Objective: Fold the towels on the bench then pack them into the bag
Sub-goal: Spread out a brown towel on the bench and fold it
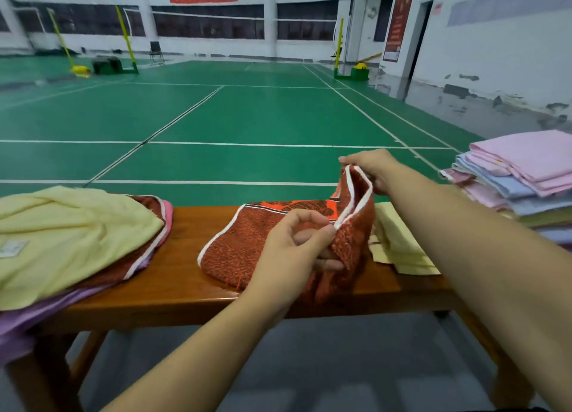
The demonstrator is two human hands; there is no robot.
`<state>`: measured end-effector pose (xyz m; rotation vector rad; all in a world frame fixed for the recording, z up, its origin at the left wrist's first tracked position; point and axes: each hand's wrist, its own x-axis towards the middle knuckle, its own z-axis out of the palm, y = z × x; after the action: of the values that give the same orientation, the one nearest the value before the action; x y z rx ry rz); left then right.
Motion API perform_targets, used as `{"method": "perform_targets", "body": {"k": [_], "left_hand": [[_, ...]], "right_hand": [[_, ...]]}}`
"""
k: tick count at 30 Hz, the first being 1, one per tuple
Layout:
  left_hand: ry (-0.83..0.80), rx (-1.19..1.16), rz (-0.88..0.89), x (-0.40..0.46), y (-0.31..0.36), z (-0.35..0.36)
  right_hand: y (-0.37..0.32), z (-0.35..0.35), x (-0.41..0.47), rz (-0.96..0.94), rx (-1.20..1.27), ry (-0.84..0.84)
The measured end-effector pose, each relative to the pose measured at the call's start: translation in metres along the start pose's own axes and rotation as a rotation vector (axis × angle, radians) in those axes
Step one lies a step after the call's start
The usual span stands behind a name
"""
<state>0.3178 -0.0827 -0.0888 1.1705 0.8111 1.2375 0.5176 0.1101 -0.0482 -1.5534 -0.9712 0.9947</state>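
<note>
A rust-red towel (244,241) with white piping lies in the middle of the wooden bench (185,275). Its right end is lifted and doubled over. My left hand (294,247) pinches the near part of that raised edge. My right hand (371,167) pinches the far top corner of the same edge, held above the bench. A loose heap of unfolded towels (71,235), pale yellow on top of red and purple ones, covers the bench's left end. No bag is in view.
A folded pale yellow cloth (399,247) lies on the bench just right of the red towel. A stack of folded pink, blue and yellow towels (520,176) sits at the right end. Beyond the bench stretches a green badminton court (247,117).
</note>
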Motion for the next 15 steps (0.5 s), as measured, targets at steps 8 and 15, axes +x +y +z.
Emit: {"method": "perform_targets", "body": {"k": [8, 15], "left_hand": [[0.342, 0.187, 0.008, -0.003, 0.034, -0.090], [0.390, 0.993, -0.230, -0.005, 0.024, -0.155]], "right_hand": [[0.007, 0.111, -0.007, -0.035, -0.058, -0.177], [0.034, 0.166, -0.009, -0.030, -0.109, -0.320]]}}
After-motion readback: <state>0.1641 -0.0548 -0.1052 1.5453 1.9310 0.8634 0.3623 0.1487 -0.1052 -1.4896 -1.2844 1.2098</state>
